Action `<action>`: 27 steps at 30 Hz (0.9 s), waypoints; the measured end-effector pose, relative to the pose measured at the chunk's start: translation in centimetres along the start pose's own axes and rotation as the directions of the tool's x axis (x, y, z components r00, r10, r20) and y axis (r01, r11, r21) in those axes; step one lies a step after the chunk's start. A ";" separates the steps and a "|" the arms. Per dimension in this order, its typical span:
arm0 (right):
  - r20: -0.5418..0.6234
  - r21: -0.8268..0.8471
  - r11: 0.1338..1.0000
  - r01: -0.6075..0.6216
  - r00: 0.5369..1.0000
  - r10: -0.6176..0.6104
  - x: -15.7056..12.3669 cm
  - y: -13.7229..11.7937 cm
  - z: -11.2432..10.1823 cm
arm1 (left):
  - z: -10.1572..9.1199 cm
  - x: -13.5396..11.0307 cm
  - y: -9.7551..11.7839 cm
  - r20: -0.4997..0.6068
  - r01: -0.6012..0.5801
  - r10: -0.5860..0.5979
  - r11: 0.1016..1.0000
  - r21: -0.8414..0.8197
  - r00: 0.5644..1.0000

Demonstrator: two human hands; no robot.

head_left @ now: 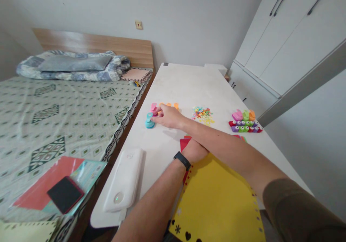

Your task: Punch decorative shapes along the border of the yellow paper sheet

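My right hand [167,116] reaches across the white table [186,83] to its left edge, fingers closed on a pink paper punch [154,109] beside a blue punch [149,121] and a row of orange punches [169,105]. My left hand [196,150], a black band at the wrist, lies under my right forearm on red paper [184,143] at the top of a yellow sheet [216,198] with punched edges. Its fingers are hidden.
A heap of coloured paper cut-outs [202,114] lies mid-table. More punches [245,121] stand in rows at the right. A white power bank [124,179] sits near the front left edge. On the bed at left lie a phone [65,194] and paper sheets. Wardrobes stand at right.
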State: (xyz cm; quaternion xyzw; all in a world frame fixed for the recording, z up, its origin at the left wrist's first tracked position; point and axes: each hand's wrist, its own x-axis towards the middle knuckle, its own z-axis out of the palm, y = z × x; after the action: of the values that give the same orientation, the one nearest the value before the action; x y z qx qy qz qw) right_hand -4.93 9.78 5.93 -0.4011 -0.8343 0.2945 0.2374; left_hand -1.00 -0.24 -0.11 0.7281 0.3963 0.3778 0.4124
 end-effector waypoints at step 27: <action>-0.589 0.467 0.873 -0.141 0.687 0.426 -22.4 18.5 -15.1 | -0.8 -0.6 2.9 0.404 0.444 -0.294 0.823 -0.354 0.866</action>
State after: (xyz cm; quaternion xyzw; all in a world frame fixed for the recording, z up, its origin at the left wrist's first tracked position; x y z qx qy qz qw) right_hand 27.10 5.59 0.54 -0.5518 -0.5411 0.3199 0.5480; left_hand -1.16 -1.57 2.64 0.5778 0.3614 0.2400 0.6914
